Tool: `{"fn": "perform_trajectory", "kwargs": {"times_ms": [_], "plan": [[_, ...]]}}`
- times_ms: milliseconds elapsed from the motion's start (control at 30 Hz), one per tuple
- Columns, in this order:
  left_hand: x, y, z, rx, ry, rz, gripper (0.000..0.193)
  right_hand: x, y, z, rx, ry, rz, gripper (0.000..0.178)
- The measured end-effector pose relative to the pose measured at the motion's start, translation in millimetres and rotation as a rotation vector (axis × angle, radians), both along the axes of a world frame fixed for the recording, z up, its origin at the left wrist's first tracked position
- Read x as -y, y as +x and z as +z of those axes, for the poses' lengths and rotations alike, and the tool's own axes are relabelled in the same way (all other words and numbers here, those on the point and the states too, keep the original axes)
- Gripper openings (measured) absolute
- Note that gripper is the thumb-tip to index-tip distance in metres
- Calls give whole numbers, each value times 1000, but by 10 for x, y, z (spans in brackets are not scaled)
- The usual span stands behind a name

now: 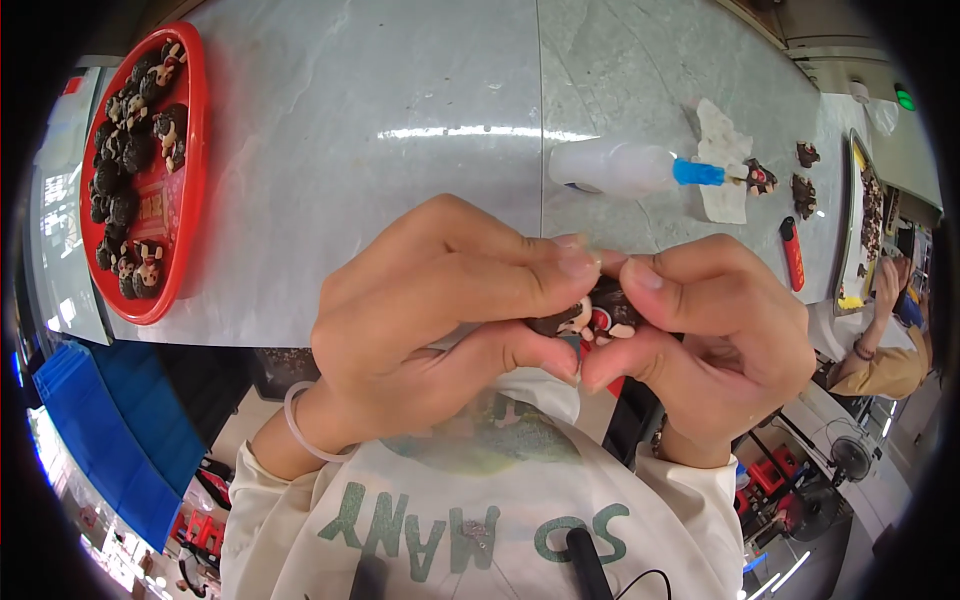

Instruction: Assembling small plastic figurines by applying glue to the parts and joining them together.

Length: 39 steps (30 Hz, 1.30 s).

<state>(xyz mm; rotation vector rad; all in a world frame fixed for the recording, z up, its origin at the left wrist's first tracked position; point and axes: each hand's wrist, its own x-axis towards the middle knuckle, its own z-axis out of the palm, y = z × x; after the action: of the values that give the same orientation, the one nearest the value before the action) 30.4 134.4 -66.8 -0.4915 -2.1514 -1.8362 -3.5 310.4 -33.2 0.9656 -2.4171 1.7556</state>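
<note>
Grey stone tabletop (pixel 400 150) across the upper half. At ten o'clock, a red tray (pixel 190 200) heaped with small dark figurines. At two o'clock, a white squeeze bottle (pixel 615 167) with a blue nozzle, lying flat beside a scrap of white cloth (pixel 722 150); just right of it a red lighter (pixel 792 253), with a few loose figurines near. At centre, left hand (pixel 420 310) and right hand (pixel 720 340) closed together, thumbs and forefingers pinching one small dark figurine (pixel 590 318) with a red-and-cream face, held above the lap at the near edge. Best done with a steady, light pinch, face turned upward, fingertips kept off the painted part, elbows tucked for control.
</note>
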Motion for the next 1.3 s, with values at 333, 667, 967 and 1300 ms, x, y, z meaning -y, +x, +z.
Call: {"fn": "perform_trajectory", "kwargs": {"times_ms": [333,667,967,1300], "plan": [[-13,15,-22,-55,-18,12,38,12,63,-56,224,-62,-105,38],[-61,-26,-31,-94,-56,16,40,-10,96,-126,754,-412,-98,42],[-52,-6,-29,-196,-107,10,38,24,114,-141,1040,-750,14,20],[-46,-3,-73,-222,-65,-14,28,133,91,65,1092,-439,-111,18]]}}
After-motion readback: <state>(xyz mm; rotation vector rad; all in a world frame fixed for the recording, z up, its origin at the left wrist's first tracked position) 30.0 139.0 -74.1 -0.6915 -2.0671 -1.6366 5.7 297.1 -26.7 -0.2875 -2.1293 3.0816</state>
